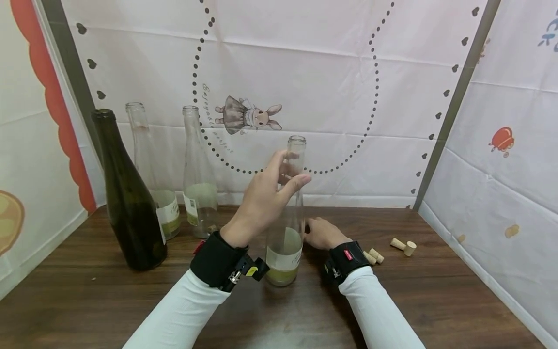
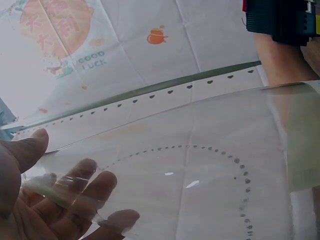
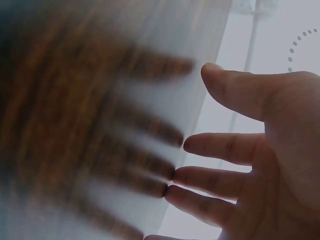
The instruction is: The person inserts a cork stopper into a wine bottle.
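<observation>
A clear glass bottle (image 1: 282,271) with a pale label low on its side stands upright on the table. My left hand (image 1: 267,196) is round its neck, thumb on the near side and fingers behind. In the left wrist view those fingers (image 2: 102,190) show through the glass. The bottle's mouth is uncovered. To the right of the bottle, my right hand (image 1: 324,233) is low at the tabletop. In the right wrist view the right hand (image 3: 240,165) has its fingers extended, the tips meeting their reflections on the glossy wood. It holds nothing.
On the left stand a dark green bottle (image 1: 131,208) and two clear bottles, one farther back (image 1: 167,203) and one nearer the middle (image 1: 200,203). Several corks (image 1: 410,248) lie right of my right wrist. Printed white cloth (image 1: 331,97) walls in the wooden table (image 1: 209,315).
</observation>
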Demonstrator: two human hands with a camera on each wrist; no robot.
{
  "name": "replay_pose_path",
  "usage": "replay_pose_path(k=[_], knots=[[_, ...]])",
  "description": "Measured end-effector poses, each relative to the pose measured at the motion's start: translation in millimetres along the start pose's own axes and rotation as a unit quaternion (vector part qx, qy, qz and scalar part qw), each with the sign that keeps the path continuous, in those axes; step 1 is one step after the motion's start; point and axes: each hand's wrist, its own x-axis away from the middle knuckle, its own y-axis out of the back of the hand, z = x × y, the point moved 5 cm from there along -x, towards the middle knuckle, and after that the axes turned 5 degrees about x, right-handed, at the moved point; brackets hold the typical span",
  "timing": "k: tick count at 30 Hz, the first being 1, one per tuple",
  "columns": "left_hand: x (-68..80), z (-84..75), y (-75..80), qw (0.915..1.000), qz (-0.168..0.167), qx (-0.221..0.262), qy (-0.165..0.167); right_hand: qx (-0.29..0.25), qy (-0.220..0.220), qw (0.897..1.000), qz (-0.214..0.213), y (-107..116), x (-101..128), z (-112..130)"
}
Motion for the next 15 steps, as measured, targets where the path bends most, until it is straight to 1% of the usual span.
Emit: replay_pose_path(k=[1, 4, 8, 11, 15], knots=[[0.1, 0.3, -0.2, 1.0, 0.001, 0.0, -0.001, 0.004, 0.002, 1.0, -0.005, 1.8, 0.8, 0.1], [0.8, 1.0, -0.3, 1.0, 0.003, 0.001, -0.003, 0.002, -0.006, 1.0, 0.009, 23.6, 17.4, 17.3], [1.6, 1.3, 0.1, 1.0, 0.004, 0.004, 0.0, -0.016, -0.026, 0.999, 0.034, 61.1, 47.5, 43.4], [1.8, 0.7, 0.3, 1.0, 0.005, 0.002, 0.003, -0.018, -0.04, 0.998, 0.034, 76.6, 59.5, 43.6], [2.2, 0.2, 0.8, 1.0, 0.006, 0.002, 0.004, -0.028, -0.067, 0.997, 0.041, 88.3, 70.2, 30.7]])
